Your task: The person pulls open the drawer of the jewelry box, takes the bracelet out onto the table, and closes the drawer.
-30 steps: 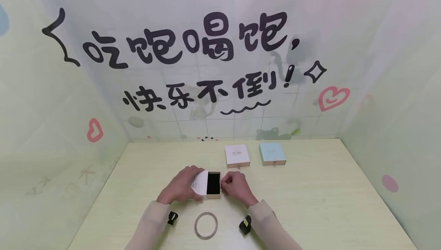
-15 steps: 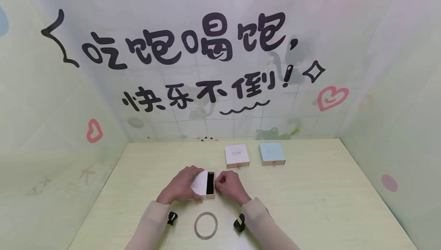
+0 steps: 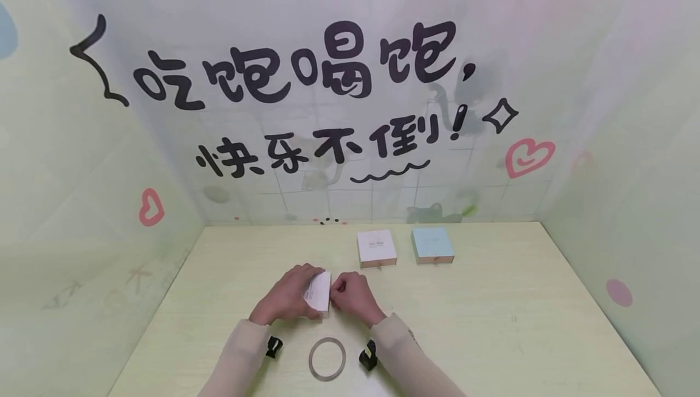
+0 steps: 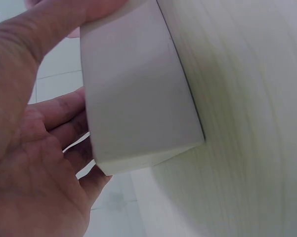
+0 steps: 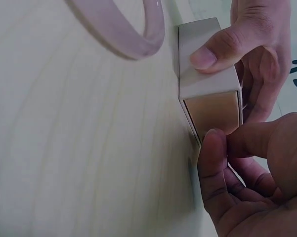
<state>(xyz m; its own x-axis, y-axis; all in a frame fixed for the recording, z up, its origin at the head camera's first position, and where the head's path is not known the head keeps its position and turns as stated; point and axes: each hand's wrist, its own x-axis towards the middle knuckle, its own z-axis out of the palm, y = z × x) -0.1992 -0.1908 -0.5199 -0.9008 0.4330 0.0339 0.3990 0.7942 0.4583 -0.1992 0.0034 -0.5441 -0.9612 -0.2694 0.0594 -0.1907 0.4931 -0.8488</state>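
A small white drawer box lies on the table, its tan drawer front level with the sleeve's end. My left hand grips the box's sleeve from the left, thumb on the near side and fingers round the far side. At the drawer's right end my right hand pinches with thumb and forefinger at the middle of the front. The pull tab there is hidden by the fingertips. A pale translucent bangle lies flat on the table, nearer than the box.
Behind the hands stand another white drawer box and a light blue one, side by side. Printed curtains enclose the table at the back and sides. Black wrist cameras hang under both wrists.
My right hand has moved left, pushing the drawer into its sleeve, so the black lining no longer shows. My left hand keeps its grip in place. The bangle and other boxes stay put.
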